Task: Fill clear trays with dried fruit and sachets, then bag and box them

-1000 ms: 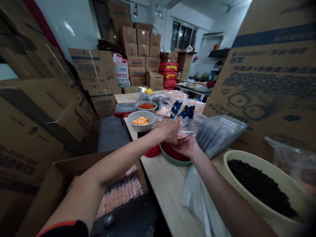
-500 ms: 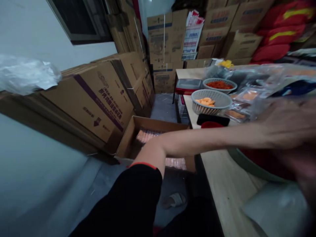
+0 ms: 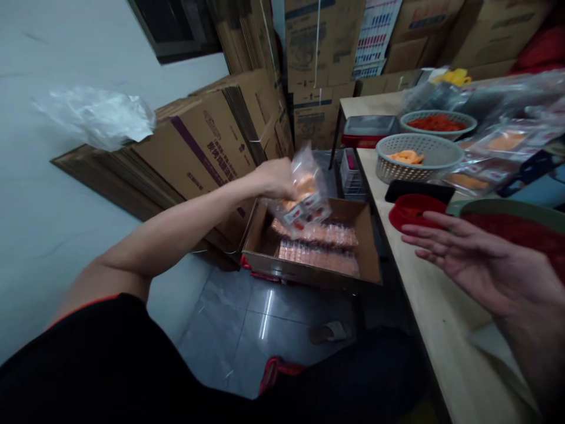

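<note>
My left hand (image 3: 277,179) is closed on a clear plastic packet (image 3: 306,191) with orange contents, somewhat blurred. The packet hangs over an open cardboard box (image 3: 309,274) on the floor side of the table. Inside the box, rows of similar packets (image 3: 318,254) stand packed side by side. Over the table, my right hand (image 3: 472,259) is open, fingers stretched out, with nothing in it. Its fingertips are close to a red round dish (image 3: 412,213); whether they touch it I cannot tell. Behind that hand sits a green basin (image 3: 489,207) with dark red contents.
On the table (image 3: 435,321) are a grey basket (image 3: 384,168) with orange pieces, another basket (image 3: 470,126) with red contents, a black phone-like slab (image 3: 419,191) and loose packets (image 3: 503,141). Flattened cartons (image 3: 194,147) lean along the left wall. A slipper (image 3: 338,331) shows on the floor.
My left arm has swung left from over the table to above the box, with a packet now visible in the hand. My right hand now shows open. The view has shifted.
</note>
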### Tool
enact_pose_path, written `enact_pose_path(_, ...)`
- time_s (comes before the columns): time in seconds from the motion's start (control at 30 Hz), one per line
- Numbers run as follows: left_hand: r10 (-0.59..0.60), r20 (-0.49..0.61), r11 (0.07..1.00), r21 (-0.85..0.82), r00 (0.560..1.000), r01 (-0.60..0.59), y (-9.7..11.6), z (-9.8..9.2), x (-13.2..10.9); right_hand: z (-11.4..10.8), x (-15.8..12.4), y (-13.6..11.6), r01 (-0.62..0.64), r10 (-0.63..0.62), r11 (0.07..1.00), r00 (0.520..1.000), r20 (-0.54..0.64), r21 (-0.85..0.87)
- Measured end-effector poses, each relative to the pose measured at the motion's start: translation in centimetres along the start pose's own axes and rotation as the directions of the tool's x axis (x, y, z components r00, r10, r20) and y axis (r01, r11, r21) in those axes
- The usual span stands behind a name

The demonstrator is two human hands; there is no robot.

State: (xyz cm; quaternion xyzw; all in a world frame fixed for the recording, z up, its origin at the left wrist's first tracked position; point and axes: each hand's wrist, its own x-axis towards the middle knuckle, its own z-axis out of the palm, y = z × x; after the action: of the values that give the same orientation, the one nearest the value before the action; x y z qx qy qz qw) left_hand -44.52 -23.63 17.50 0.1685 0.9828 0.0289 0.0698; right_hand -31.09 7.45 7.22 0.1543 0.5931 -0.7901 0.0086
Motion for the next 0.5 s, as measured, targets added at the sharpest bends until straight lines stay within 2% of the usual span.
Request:
enact_pose_path(0.13, -0.195, 0.126, 0.968, 0.184, 0.973, 0.170, -3.8, 4.4, 0.4, 1.2, -1.0, 2.8, -0.076, 0.076, 0.997, 0.997, 0.022, 0.015)
enact_pose_path(0.23, -0.268, 0.128, 0.943, 0.237, 0.955, 0.233, -5.2, 7.3, 1.2, 1.3, -1.9, 3.7, -0.094, 0.094, 0.996, 0.994, 0.052, 0.003)
enact_pose_path(0.4, -0.291, 0.113, 0.930, 0.267, 0.950, 0.253, -4.8, 11.8, 2.5, -0.2, -3.9, 4.3, -0.065, 0.064, 0.998, 0.995, 0.072, 0.009)
enact_pose_path(0.5, -0.283, 0.148, 0.935, 0.262, 0.948, 0.238, -4.0, 13.3, 2.6, -0.9, -4.5, 5.3, -0.027, 0.030, 0.999, 0.996, 0.083, -0.028)
